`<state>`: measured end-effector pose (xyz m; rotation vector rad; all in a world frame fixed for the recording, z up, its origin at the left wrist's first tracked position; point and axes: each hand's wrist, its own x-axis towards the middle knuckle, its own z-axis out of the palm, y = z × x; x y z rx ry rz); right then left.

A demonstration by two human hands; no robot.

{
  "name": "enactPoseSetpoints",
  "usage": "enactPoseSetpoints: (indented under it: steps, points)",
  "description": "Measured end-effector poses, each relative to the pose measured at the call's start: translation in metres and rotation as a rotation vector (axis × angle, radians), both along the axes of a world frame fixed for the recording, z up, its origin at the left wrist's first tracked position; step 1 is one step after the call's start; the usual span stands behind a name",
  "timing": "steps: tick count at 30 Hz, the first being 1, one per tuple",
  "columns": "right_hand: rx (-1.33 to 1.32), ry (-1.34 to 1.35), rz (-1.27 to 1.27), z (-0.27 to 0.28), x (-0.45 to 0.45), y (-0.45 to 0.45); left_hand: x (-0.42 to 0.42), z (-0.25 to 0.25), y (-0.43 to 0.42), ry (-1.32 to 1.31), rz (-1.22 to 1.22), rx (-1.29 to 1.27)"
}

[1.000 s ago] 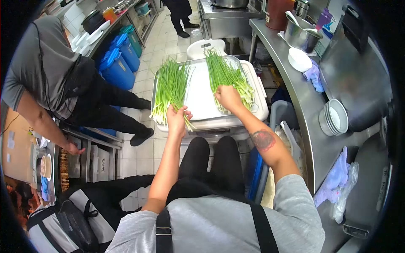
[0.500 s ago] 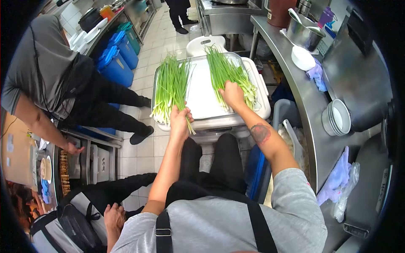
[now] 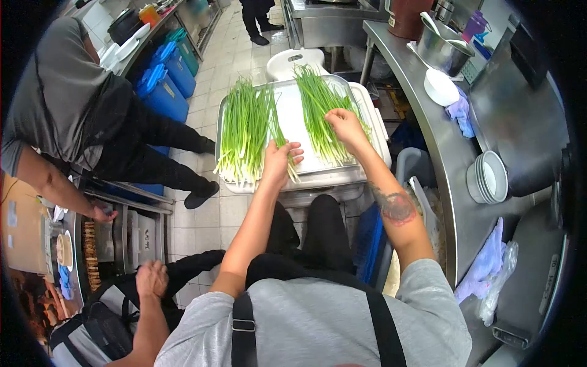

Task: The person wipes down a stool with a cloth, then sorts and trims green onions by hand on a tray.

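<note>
- The left hand (image 3: 282, 161) loosely grasps a thin bunch of long green stalks with pale ends (image 3: 277, 129) between thumb and fingers.
- The right hand (image 3: 346, 127) is at the right heap of green stalks (image 3: 313, 101), fingers curled together; I cannot tell whether they grip any.
- A left heap of green-and-white stalks (image 3: 241, 131) lies in the same rectangular, metal-rimmed tray (image 3: 291, 116), atop a white plastic container (image 3: 318, 180).
</note>
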<state>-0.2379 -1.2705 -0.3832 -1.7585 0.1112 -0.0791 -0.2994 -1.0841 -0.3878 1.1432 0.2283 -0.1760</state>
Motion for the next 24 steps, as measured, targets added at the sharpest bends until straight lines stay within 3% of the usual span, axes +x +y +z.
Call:
enactPoseSetpoints:
  steps: [5,11,15,19,24]
  points:
    - [0.313,0.174,0.228,0.023,-0.012,-0.007,0.026,0.006,-0.025,0.033,-0.066,-0.06]
    - [0.328,0.271,0.27,0.011,-0.007,-0.007,0.064,-0.024,-0.039,0.102,-0.172,-0.23]
    - [0.293,0.309,0.266,0.014,-0.009,-0.009,0.081,-0.03,-0.039,-0.017,-0.191,-0.089]
    - [0.21,0.34,0.332,0.017,-0.005,-0.022,0.08,-0.005,-0.03,-0.131,0.224,-0.091]
    - [0.2,0.307,0.209,0.025,-0.002,-0.038,0.097,0.001,-0.006,-0.225,0.388,-0.119]
